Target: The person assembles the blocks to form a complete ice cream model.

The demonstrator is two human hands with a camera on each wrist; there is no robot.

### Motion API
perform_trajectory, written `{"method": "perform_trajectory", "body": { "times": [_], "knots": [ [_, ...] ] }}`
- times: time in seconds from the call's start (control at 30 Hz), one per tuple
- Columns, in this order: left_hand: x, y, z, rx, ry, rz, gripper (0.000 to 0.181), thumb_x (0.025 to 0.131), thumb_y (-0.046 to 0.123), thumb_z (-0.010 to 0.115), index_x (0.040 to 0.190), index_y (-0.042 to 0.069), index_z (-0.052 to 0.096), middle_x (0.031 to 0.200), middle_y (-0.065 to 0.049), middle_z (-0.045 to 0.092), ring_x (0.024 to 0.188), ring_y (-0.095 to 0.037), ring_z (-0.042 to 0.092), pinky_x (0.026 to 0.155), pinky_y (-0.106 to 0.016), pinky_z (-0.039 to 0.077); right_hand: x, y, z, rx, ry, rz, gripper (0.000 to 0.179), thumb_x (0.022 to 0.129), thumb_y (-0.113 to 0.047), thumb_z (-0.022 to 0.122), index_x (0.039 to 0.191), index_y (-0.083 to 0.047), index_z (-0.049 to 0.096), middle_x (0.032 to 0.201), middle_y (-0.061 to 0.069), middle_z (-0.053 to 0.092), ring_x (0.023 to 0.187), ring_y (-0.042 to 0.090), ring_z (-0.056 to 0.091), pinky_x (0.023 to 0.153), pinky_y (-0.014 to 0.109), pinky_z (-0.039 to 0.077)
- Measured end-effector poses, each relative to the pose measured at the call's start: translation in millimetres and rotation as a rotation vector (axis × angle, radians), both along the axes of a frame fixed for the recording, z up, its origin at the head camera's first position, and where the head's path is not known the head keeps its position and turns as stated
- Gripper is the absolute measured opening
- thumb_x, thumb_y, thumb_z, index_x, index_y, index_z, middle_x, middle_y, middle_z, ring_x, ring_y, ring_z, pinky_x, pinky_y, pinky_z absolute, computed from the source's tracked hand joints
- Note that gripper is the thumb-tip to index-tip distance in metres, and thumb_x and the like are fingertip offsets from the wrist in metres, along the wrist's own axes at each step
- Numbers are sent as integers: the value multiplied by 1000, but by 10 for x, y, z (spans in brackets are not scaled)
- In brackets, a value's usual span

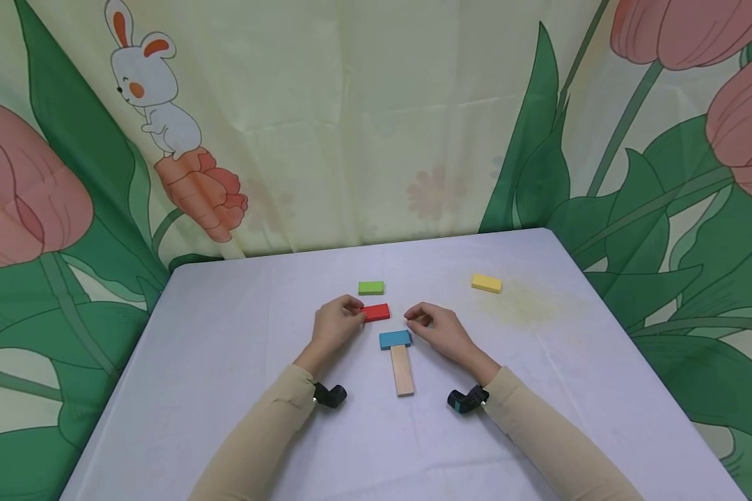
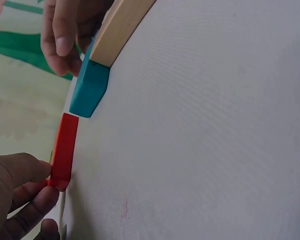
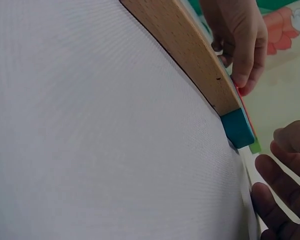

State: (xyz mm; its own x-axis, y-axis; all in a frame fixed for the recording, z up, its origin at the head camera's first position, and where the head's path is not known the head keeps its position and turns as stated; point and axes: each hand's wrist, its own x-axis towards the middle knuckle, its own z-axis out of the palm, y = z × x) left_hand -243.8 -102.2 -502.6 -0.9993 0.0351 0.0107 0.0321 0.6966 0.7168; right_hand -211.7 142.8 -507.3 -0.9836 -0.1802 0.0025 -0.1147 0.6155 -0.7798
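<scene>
My left hand (image 1: 338, 323) pinches the left end of a red block (image 1: 377, 312) between thumb and fingers, low over the white table; the left wrist view shows the same red block (image 2: 65, 147) close up. Nearer to me lies a blue block (image 1: 395, 339), set crosswise against the far end of a plain wooden block (image 1: 402, 371), so the two form a T. My right hand (image 1: 439, 330) hovers just right of the blue block with loosely bent fingers and holds nothing. In the right wrist view its fingers (image 3: 275, 172) stand apart beside the blue block (image 3: 238, 128).
A green block (image 1: 371, 288) lies beyond the red one. Farther off to the right is a yellow block (image 1: 486, 283), beside a faint yellowish stain on the white tablecloth (image 1: 514, 431). A printed curtain (image 1: 351, 139) hangs behind the table's far edge.
</scene>
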Motion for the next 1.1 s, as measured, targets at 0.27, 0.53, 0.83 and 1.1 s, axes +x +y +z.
{"method": "perform_trajectory", "body": {
  "times": [0.27, 0.53, 0.83, 1.1],
  "knots": [
    [0, 95, 7, -12, -7, -20, 18, 91, 22, 77, 108, 15, 75, 94, 1, 71, 78, -17, 58, 66, -27, 47, -20, -11, 2, -3, 2, -12, 19, 100, -24, 69, 117, -17, 71, 108, -1, 73, 93, 16, 62, 82, 32, 51],
    [8, 163, -10, 2, -9, -30, 17, 91, 22, 77, 107, 16, 74, 95, 1, 71, 77, -17, 59, 65, -26, 48, -52, -50, 22, -26, -13, -22, 22, 99, -23, 69, 120, -17, 71, 112, 0, 72, 93, 18, 60, 80, 31, 51],
    [13, 130, -19, 115, -3, -17, 17, 98, 22, 68, 112, 13, 73, 104, -2, 71, 91, -20, 63, 77, -30, 54, -99, -55, 42, -29, -30, -27, 44, 98, -4, 51, 137, -18, 65, 141, 4, 63, 101, 22, 56, 80, 31, 48],
    [20, 93, -21, 189, -26, -17, 20, 101, 22, 65, 116, 12, 72, 107, -2, 74, 101, -20, 66, 89, -37, 56, -121, -83, 57, -53, -76, -27, 48, 99, -5, 48, 143, -21, 60, 146, 2, 62, 112, 24, 58, 90, 38, 51]
  ]
}}
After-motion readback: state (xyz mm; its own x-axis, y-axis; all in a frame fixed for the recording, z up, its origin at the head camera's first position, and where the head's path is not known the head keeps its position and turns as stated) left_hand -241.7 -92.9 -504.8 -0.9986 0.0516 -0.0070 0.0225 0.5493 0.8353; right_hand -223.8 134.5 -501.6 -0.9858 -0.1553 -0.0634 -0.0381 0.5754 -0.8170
